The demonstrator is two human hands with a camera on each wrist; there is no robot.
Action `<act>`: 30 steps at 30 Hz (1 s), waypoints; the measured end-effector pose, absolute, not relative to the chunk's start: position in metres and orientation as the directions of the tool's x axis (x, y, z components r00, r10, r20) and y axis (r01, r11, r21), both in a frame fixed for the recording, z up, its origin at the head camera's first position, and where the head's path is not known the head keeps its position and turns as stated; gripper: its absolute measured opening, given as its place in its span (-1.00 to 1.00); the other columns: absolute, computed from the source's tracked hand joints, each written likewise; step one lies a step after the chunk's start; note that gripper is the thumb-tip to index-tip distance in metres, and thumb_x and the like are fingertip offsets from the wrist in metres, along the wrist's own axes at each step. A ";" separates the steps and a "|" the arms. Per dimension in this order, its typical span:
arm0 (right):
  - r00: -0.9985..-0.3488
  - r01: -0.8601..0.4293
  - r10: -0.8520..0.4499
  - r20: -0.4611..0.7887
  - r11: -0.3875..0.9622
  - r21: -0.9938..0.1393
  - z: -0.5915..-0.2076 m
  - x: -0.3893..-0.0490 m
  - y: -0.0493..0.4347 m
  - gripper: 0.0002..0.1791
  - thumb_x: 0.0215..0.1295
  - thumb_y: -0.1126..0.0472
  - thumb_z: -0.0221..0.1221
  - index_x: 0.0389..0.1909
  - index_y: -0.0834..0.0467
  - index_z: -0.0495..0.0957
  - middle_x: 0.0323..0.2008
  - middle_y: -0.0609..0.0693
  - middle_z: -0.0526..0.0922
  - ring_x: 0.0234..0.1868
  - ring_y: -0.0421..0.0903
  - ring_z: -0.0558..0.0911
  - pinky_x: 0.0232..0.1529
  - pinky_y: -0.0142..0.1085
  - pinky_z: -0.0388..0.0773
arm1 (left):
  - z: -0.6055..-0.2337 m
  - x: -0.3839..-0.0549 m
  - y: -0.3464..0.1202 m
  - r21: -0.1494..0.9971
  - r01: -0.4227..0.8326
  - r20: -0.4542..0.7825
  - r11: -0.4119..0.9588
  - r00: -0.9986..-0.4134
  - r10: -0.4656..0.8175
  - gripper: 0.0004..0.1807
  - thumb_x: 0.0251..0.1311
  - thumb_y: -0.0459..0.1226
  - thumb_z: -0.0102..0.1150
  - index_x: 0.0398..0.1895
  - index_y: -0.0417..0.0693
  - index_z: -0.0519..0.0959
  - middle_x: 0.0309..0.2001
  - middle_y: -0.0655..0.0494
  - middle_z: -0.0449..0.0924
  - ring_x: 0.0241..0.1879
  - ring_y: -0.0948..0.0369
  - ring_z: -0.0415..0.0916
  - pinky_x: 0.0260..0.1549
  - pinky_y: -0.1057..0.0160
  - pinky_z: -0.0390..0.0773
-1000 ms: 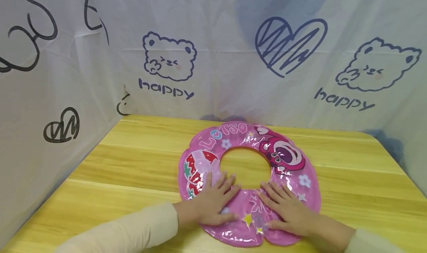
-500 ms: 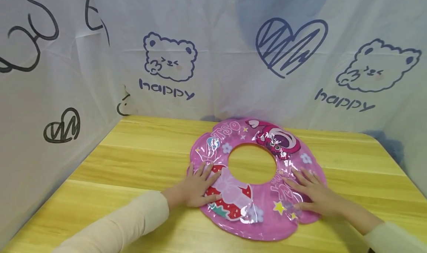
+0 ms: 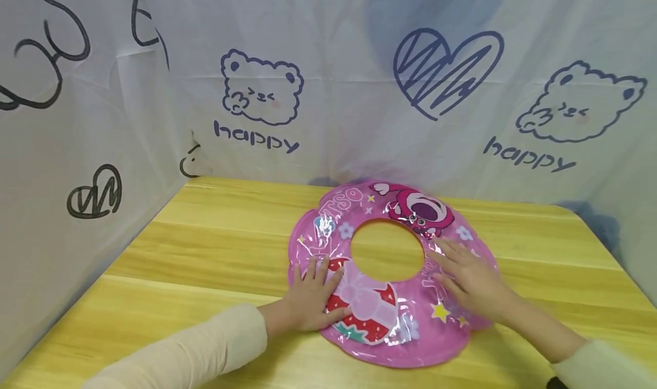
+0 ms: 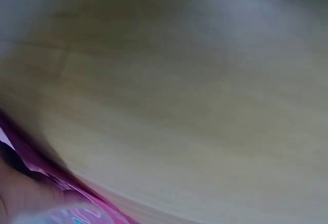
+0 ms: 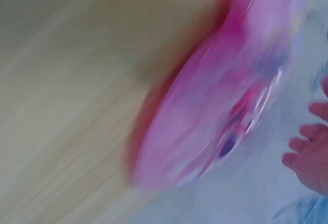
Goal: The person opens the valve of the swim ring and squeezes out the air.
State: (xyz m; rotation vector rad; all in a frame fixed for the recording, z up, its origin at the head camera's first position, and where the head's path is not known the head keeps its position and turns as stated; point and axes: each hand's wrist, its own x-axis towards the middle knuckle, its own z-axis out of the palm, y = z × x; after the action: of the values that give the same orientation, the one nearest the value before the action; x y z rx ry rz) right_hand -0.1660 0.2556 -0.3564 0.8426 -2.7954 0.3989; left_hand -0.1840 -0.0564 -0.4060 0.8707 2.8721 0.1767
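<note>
A pink inflatable swim ring lies on the wooden table, printed with "LOTSO" lettering, a bear face, a strawberry, flowers and stars. On its left side, beside the strawberry, my left hand rests with fingers spread. My right hand overlaps the ring's right side in the head view, fingers extended. The right wrist view shows that right hand with a gap between its fingertips and the blurred ring. At the lower left of the left wrist view, part of my left hand touches the ring's edge.
White cloth with drawn bears, hearts and "happy" lettering hangs behind the table. More cloth runs along the left side. The ring's far edge lies close to the back cloth.
The ring has turned counterclockwise, bringing the strawberry from the left side toward the front. Both hands have moved apart from the front of the ring to its sides; the right hand has risen off it.
</note>
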 end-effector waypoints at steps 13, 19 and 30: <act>-0.695 -0.686 -0.684 0.219 0.723 0.083 -0.409 -0.123 0.185 -0.30 0.32 -0.26 -0.11 0.34 0.08 0.25 0.36 0.07 0.28 0.36 0.10 0.26 0.36 -0.40 -0.71 | -0.410 -0.188 -0.049 0.002 0.537 0.044 0.843 -0.843 0.537 0.01 0.01 0.44 -0.20 0.24 -0.20 0.27 0.38 -0.33 0.06 0.35 -0.26 0.04 0.17 -0.37 0.15; -0.754 -0.642 -0.631 0.182 0.767 0.001 -0.418 -0.121 0.188 -0.30 0.32 -0.27 -0.14 0.37 0.01 0.19 0.38 0.05 0.24 0.38 0.17 0.20 0.34 -0.18 -0.78 | -0.413 -0.193 -0.048 0.097 0.523 0.025 0.847 -0.852 0.524 0.01 0.00 0.41 -0.11 0.27 -0.22 0.21 0.36 -0.38 0.06 0.34 -0.31 0.03 0.16 -0.40 0.13; -0.797 -0.601 -0.600 0.074 0.773 -0.203 -0.424 -0.122 0.192 -0.28 0.32 -0.27 -0.14 0.42 -0.04 0.07 0.44 0.08 0.06 0.43 0.26 -0.01 0.22 0.42 -0.24 | -0.422 -0.232 -0.048 0.127 0.488 0.181 0.863 -0.867 0.464 -0.07 0.10 0.27 -0.06 0.34 -0.23 0.15 0.38 -0.28 0.05 0.38 -0.16 -0.01 0.32 -0.21 0.04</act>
State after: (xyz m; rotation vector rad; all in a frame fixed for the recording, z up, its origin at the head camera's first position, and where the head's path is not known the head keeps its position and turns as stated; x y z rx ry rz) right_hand -0.1224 0.1923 -0.4243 1.0005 -2.9534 0.3404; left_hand -0.2319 -0.0480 -0.4224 0.8152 3.1716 0.2789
